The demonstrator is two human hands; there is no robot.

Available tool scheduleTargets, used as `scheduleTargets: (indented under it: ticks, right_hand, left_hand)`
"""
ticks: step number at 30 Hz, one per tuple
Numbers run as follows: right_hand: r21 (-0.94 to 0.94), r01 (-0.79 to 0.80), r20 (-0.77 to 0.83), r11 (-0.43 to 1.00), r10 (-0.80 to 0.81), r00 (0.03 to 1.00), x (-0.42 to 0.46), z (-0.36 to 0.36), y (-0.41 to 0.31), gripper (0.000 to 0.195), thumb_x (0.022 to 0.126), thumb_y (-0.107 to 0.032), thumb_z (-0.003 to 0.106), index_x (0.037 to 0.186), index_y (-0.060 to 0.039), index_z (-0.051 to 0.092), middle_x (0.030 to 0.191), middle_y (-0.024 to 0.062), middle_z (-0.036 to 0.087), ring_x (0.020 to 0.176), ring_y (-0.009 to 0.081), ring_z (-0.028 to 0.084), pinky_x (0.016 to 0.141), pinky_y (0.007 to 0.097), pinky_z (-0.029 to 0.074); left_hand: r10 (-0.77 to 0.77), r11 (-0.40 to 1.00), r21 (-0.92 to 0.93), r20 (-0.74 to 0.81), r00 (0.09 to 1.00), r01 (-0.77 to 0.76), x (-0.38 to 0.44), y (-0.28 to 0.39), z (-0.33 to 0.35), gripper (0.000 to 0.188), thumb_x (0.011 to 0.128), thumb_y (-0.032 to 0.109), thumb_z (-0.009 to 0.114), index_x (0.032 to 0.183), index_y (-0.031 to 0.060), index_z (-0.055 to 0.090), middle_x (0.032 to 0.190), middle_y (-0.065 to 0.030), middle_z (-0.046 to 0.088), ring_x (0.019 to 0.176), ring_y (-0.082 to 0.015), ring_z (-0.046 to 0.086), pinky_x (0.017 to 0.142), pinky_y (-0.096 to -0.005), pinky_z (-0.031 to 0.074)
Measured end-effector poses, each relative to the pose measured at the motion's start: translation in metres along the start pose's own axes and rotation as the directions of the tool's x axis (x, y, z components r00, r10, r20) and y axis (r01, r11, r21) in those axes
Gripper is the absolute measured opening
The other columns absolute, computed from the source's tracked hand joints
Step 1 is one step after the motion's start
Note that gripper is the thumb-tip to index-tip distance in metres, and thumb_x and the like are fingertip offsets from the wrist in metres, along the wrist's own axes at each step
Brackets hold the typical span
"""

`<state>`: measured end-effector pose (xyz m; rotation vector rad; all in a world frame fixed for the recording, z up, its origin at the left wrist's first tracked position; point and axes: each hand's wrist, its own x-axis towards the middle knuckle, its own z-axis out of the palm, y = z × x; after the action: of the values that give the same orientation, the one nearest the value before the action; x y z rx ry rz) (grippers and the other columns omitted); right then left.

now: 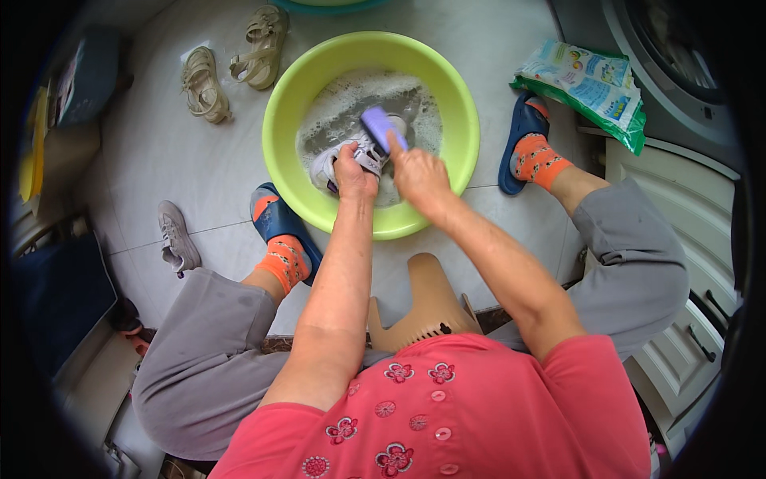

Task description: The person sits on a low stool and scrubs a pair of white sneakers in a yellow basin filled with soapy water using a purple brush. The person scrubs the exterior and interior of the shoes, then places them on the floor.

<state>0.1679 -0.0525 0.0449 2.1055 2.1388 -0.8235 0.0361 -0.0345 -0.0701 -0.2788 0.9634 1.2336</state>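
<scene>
A light-coloured shoe (326, 166) with a strap is held over soapy water (335, 90) in a lime-green plastic basin (278, 132). My left hand (354, 173) grips the shoe at its near side. In my right hand (421, 176) is a purple scrubbing brush (377, 124), its dark bristle side against the upper part of the shoe. The index finger stretches along the brush's back. Suds cover much of the water. The brush and my fingers hide part of the shoe, and the right hand is slightly blurred.
Beige sandals (203, 87) and a light sneaker (178, 236) lie on the tiled floor (161, 173) at left. A green-and-white plastic packet (577, 84) rests by a front-loading washing machine (622, 36). My slippered feet flank the basin. A tan plastic stool (425, 299) shows beneath me.
</scene>
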Motion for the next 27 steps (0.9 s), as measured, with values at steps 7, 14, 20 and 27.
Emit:
scheduleTargets:
  ticks: [7, 14, 20, 27]
  right_hand:
    - [-0.016, 0.049, 0.023, 0.999, -0.049, 0.999, -0.005, 0.003, -0.01, 0.051, 0.091, -0.011, 0.047, 0.142, -0.0058, 0.051, 0.074, 0.0258, 0.067, 0.068, 0.0429, 0.068, 0.063, 0.0548, 0.056]
    - [0.011, -0.128, -0.072, 0.992, 0.128, 0.989, 0.019, 0.003, 0.01, 0.047, 0.097, -0.015, 0.044, 0.143, -0.0064, 0.05, 0.084, 0.0254, 0.07, 0.077, 0.0424, 0.07, 0.068, 0.0536, 0.056]
    - [0.01, -0.084, 0.135, 0.996, 0.082, 0.987, -0.004, 0.006, -0.01, 0.051, 0.099, -0.019, 0.047, 0.149, -0.0091, 0.044, 0.084, 0.0278, 0.069, 0.074, 0.0433, 0.07, 0.07, 0.0552, 0.056]
    - [0.089, -0.187, -0.076, 0.978, 0.194, 0.978, 0.016, 0.013, 0.005, 0.047, 0.099, -0.019, 0.046, 0.143, -0.0061, 0.05, 0.087, 0.0261, 0.071, 0.078, 0.0407, 0.07, 0.07, 0.0542, 0.056]
  left_hand:
    - [-0.002, 1.0, -0.005, -0.055, 0.998, 0.002, 0.003, 0.0, -0.001, 0.025, 0.089, 0.012, 0.054, 0.105, -0.0062, 0.057, 0.105, -0.0157, 0.067, 0.094, -0.031, 0.067, 0.087, -0.043, 0.055]
    - [0.076, 0.997, 0.002, -0.011, 0.997, -0.076, -0.007, -0.004, 0.002, 0.027, 0.09, 0.012, 0.053, 0.107, -0.0084, 0.057, 0.106, -0.0182, 0.066, 0.097, -0.0336, 0.067, 0.09, -0.0447, 0.055]
    - [-0.049, 0.999, 0.011, -0.045, 0.998, 0.05, -0.001, 0.007, 0.006, 0.03, 0.093, 0.016, 0.05, 0.111, -0.0073, 0.058, 0.113, -0.0194, 0.066, 0.104, -0.0347, 0.065, 0.094, -0.0471, 0.053]
    - [-0.009, 0.998, -0.055, -0.004, 1.0, 0.009, -0.012, 0.01, 0.024, 0.038, 0.097, 0.017, 0.043, 0.122, -0.0094, 0.053, 0.122, -0.0216, 0.064, 0.111, -0.0374, 0.062, 0.1, -0.0482, 0.05]
